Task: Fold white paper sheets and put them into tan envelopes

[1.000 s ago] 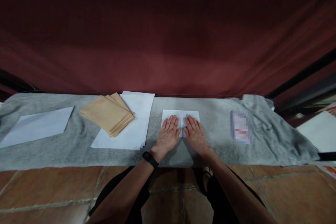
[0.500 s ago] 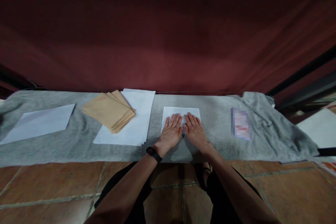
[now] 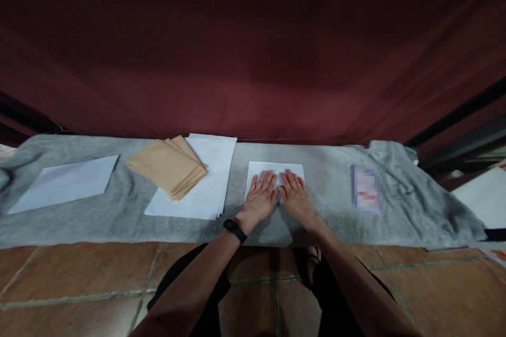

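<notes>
A white sheet of paper (image 3: 275, 166), smaller than the other sheets, lies flat on the grey cloth (image 3: 328, 210) in front of me. My left hand (image 3: 259, 195) rests palm down on its left half, fingers stretched out. On the right half my right hand (image 3: 295, 194) lies the same way, also open. The two hands nearly meet at the thumbs and cover the sheet's near part. To the left, several brown envelopes (image 3: 168, 166) sit fanned out on a stack of larger white paper (image 3: 193, 202).
One more white sheet (image 3: 65, 184) lies at the far left of the cloth. Toward the right is a blurred, pixelated rectangular item (image 3: 367, 189). A dark red curtain (image 3: 237, 63) hangs behind, and tiled floor (image 3: 90, 274) shows in front. The cloth bunches up at right.
Both hands stay flat on the sheet, with hardly any shift. The whole view has slid slightly, so everything appears a little farther right.
</notes>
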Available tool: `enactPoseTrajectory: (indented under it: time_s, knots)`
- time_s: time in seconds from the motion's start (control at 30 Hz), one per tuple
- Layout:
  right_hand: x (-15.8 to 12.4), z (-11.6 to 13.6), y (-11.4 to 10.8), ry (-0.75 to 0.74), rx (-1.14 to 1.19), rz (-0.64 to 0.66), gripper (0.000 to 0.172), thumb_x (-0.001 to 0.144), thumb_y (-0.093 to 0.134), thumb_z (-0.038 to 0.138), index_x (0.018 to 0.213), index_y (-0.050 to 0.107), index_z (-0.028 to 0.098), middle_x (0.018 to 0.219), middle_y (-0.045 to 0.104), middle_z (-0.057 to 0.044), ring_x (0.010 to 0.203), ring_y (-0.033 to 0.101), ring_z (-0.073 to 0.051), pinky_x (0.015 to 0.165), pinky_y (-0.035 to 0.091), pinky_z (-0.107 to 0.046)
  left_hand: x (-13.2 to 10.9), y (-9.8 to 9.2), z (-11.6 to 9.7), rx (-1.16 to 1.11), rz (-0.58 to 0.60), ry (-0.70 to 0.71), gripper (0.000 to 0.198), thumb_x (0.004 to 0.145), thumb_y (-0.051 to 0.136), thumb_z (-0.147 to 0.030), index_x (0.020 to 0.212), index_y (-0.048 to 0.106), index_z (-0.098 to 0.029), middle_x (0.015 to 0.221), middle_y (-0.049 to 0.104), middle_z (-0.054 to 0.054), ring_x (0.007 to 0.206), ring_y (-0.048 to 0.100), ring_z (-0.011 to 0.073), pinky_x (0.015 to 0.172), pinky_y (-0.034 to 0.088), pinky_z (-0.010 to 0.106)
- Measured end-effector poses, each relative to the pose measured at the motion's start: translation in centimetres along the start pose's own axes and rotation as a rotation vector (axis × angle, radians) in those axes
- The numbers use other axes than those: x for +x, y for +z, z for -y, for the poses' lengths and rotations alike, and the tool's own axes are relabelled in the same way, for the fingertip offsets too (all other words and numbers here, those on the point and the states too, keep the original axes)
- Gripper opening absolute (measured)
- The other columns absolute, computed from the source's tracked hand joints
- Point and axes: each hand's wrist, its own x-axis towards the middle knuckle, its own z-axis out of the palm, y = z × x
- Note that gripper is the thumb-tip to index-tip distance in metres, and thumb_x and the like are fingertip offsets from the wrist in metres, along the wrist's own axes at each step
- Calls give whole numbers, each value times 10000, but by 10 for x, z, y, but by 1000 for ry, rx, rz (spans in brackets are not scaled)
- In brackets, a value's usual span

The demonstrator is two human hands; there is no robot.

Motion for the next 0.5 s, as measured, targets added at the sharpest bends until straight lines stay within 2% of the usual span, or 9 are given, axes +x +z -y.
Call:
enactPoseTrajectory:
  time_s: [0.27,0.4,0.5]
  knots:
    - [3,1,-7,9,-16,9,530,1060,320,327,1530,454,122,1620,404,-135,1492,380,-287,1216,287,-477,1,1,3,7,18,2,552,1063,286,-361,1579,361,-180,1667,323,58,1563,227,250,1282,197,491]
    - [1,0,-7,118,-58,-55,555,1049,342,315,1513,450,30,1580,437,-215,1441,450,-329,1196,308,-494,5,1,9,28,29,-48,574,1065,283,-385,1570,368,-125,1663,320,101,1556,249,253,1275,220,472]
    - [0,-3,-4,171,-70,-118,564,1039,349,317,1513,447,27,1548,471,-235,1422,470,-354,1182,312,-542,7,1,11,56,13,-99,597,1064,280,-394,1564,360,-77,1653,324,146,1551,263,254,1269,232,458]
